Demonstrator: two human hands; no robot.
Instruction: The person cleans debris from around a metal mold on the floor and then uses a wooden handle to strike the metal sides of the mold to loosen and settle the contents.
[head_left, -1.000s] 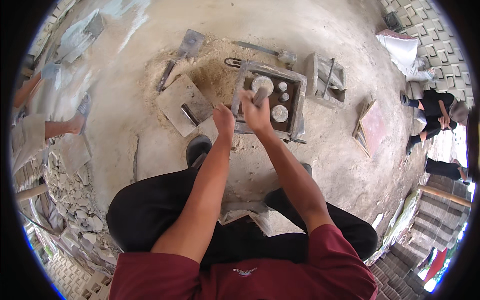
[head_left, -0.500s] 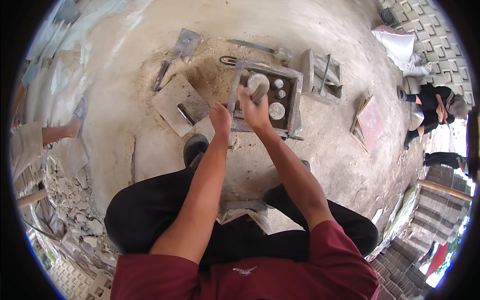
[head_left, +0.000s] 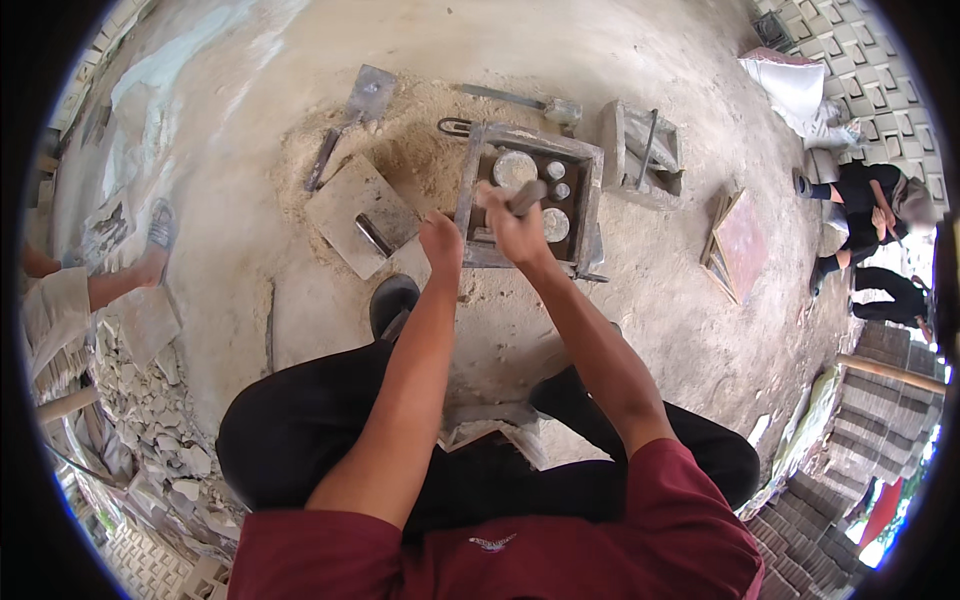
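Note:
A square wooden frame [head_left: 592,205] stands on the ground before me, with pale round discs [head_left: 514,170] and small cylinders [head_left: 557,170] inside. My right hand [head_left: 512,232] is over the frame's near left part, fingers wrapped round a short, thick, rounded tool [head_left: 527,197] whose lower end I cannot see. Close against the outside of the frame's left wall is my left hand [head_left: 441,240], its fingers curled closed. What it grips, if anything, is hidden. Left of it lies a square board [head_left: 345,205] with a metal tube-shaped handle [head_left: 373,232].
A shovel [head_left: 370,92] lies in loose sand [head_left: 410,135]. Behind the frame is a long-handled tool [head_left: 505,96]; to its right, an open wooden box [head_left: 615,165] and leaning boards [head_left: 738,245]. Another person's foot [head_left: 158,245] is at left, rubble [head_left: 150,415] below; people [head_left: 865,215] are at right.
My right hand and the tool have shifted slightly down and to the right over the frame. My left hand stays by the frame's left wall.

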